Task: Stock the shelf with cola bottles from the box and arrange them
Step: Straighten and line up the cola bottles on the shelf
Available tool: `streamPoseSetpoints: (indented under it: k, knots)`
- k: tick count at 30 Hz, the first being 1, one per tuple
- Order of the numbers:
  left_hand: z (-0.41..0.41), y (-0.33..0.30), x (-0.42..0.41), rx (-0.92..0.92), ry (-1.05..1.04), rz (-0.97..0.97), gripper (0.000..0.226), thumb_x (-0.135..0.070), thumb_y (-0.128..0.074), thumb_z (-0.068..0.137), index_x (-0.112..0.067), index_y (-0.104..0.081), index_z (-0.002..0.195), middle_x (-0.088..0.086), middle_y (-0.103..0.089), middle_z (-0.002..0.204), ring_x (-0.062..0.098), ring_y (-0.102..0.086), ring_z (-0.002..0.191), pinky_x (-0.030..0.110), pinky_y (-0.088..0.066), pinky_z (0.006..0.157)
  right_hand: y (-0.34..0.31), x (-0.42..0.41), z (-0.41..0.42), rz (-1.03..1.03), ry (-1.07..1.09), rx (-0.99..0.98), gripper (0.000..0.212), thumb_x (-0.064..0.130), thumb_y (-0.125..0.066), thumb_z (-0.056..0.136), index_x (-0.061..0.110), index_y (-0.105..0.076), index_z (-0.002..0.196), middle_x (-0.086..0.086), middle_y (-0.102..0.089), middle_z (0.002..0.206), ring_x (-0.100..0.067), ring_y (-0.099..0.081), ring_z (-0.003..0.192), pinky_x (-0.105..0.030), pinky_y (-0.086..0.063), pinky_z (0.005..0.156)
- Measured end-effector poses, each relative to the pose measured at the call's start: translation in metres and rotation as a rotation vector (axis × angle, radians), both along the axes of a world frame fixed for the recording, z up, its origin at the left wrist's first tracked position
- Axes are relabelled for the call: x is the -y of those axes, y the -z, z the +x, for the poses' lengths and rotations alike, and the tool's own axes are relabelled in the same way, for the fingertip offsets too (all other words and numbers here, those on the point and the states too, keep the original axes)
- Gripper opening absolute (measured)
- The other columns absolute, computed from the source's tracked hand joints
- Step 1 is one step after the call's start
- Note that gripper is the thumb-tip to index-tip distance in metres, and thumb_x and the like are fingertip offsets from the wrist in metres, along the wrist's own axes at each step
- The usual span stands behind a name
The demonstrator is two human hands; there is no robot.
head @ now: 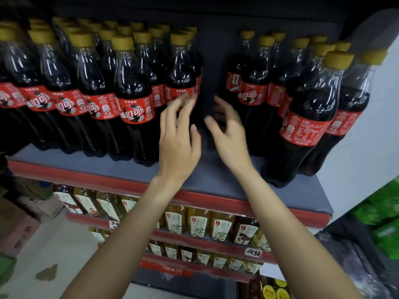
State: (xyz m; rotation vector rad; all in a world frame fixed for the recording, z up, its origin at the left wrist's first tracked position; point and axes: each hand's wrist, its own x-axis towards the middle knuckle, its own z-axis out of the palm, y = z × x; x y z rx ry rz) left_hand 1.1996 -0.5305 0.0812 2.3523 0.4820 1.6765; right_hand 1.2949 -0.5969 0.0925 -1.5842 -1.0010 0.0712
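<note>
Both forearms are reaching up from the lower edge of the frame toward the top shelf (pixel 216 180). The left hand (pixel 178 139) is raised with fingers spread and nearly straight, holding nothing; its fingertips are blurring over the label of the nearest cola bottle (pixel 182 83), and contact is probable but cannot be confirmed. The right hand (pixel 228 134) is hanging beside it with fingers loosely curled, also empty, in front of the bare gap between the two bottle groups.

The bottles are standing upright, long axes vertical, caps up. The left group (pixel 86 87) is sitting in packed rows ending just left of the left hand; the right group (pixel 280 89) is standing just right of the right hand, its front bottle (pixel 306 124) well forward of the others.

Judgement: the gap is lying straight ahead between the hands, so each hand is nearer its own group for closing it up. No box is showing in view.
</note>
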Motion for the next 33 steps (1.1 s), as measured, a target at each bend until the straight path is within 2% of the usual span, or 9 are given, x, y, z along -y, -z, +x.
streamPoseSetpoints:
  k: [3,7,11,19,22,23,25,27,33]
  knots:
    - [0.019,-0.012,0.007,0.063,0.313,-0.073,0.042,0.002,-0.053,0.09,-0.008,-0.05,0.13,0.001,-0.056,0.121,0.014,-0.052,0.114,0.034,-0.047,0.096,0.008,0.018,0.007,0.041,0.232,0.093,0.056,0.006,-0.055,0.088,0.01,-0.04,0.142,-0.012,-0.042,0.14,-0.022,-0.042,0.13,-0.031,-0.034,0.11]
    - [0.07,-0.029,-0.002,-0.087,0.602,-0.637,0.049,-0.012,-0.049,0.098,-0.02,-0.032,0.143,0.004,-0.048,0.137,0.009,-0.048,0.121,0.019,-0.041,0.1,0.012,0.017,0.021,-0.138,0.337,0.107,0.08,-0.001,-0.056,0.084,0.009,-0.014,0.152,-0.021,-0.014,0.154,-0.035,-0.02,0.143,-0.042,-0.022,0.117]
    - [0.111,-0.028,-0.017,-0.247,0.643,-0.882,0.05,-0.032,-0.04,0.102,-0.03,-0.023,0.149,-0.001,-0.039,0.148,0.015,-0.039,0.134,0.043,-0.032,0.113,0.013,0.009,0.035,-0.182,0.337,0.045,0.089,-0.002,-0.056,0.084,0.012,-0.002,0.153,-0.028,-0.015,0.153,-0.039,-0.018,0.143,-0.04,-0.022,0.116]
    - [0.09,-0.019,-0.011,-0.264,0.501,-0.637,0.055,-0.039,-0.043,0.098,-0.029,-0.025,0.149,0.001,-0.04,0.148,0.016,-0.043,0.131,0.044,-0.04,0.108,0.009,0.022,0.029,-0.132,0.281,0.072,0.091,-0.001,-0.058,0.083,0.016,-0.003,0.154,-0.021,-0.031,0.15,-0.035,-0.036,0.136,-0.039,-0.034,0.108]
    - [0.052,-0.011,-0.003,-0.272,0.33,-0.448,0.066,-0.035,-0.056,0.093,-0.03,-0.021,0.15,0.002,-0.045,0.141,0.012,-0.055,0.115,0.037,-0.05,0.095,0.013,0.039,0.01,-0.113,0.199,0.136,0.086,0.008,-0.058,0.09,0.029,-0.004,0.153,-0.014,-0.043,0.143,-0.033,-0.055,0.115,-0.048,-0.047,0.097]
    - [0.039,-0.01,0.0,-0.261,0.291,-0.408,0.07,-0.034,-0.06,0.092,-0.03,-0.021,0.15,0.001,-0.045,0.142,0.01,-0.056,0.112,0.029,-0.052,0.092,0.014,0.043,0.003,-0.094,0.163,0.152,0.084,0.011,-0.058,0.091,0.033,-0.005,0.153,-0.011,-0.048,0.138,-0.029,-0.059,0.105,-0.046,-0.052,0.088]
    - [0.013,-0.009,0.004,-0.238,0.263,-0.387,0.074,-0.034,-0.064,0.09,-0.03,-0.02,0.15,-0.002,-0.041,0.146,0.006,-0.054,0.112,0.007,-0.047,0.082,0.017,0.049,-0.008,-0.06,0.081,0.155,0.083,0.01,-0.059,0.092,0.036,-0.008,0.152,-0.003,-0.051,0.132,-0.017,-0.059,0.1,-0.025,-0.053,0.082]
    - [-0.008,-0.007,0.005,-0.222,0.232,-0.386,0.075,-0.034,-0.063,0.09,-0.031,-0.019,0.15,-0.004,-0.041,0.143,0.004,-0.053,0.11,0.003,-0.047,0.075,0.019,0.05,-0.019,-0.03,0.002,0.129,0.082,0.006,-0.06,0.092,0.035,-0.013,0.152,0.0,-0.051,0.127,-0.009,-0.054,0.106,-0.006,-0.045,0.08]
    - [-0.047,-0.004,-0.001,-0.169,0.071,-0.245,0.072,-0.025,-0.062,0.092,-0.012,-0.021,0.15,0.005,-0.042,0.128,0.005,-0.046,0.112,-0.001,-0.045,0.069,0.021,0.035,-0.046,0.003,-0.132,0.074,0.076,0.002,-0.056,0.092,0.034,-0.02,0.151,-0.007,-0.053,0.121,-0.017,-0.054,0.105,-0.003,-0.043,0.078]
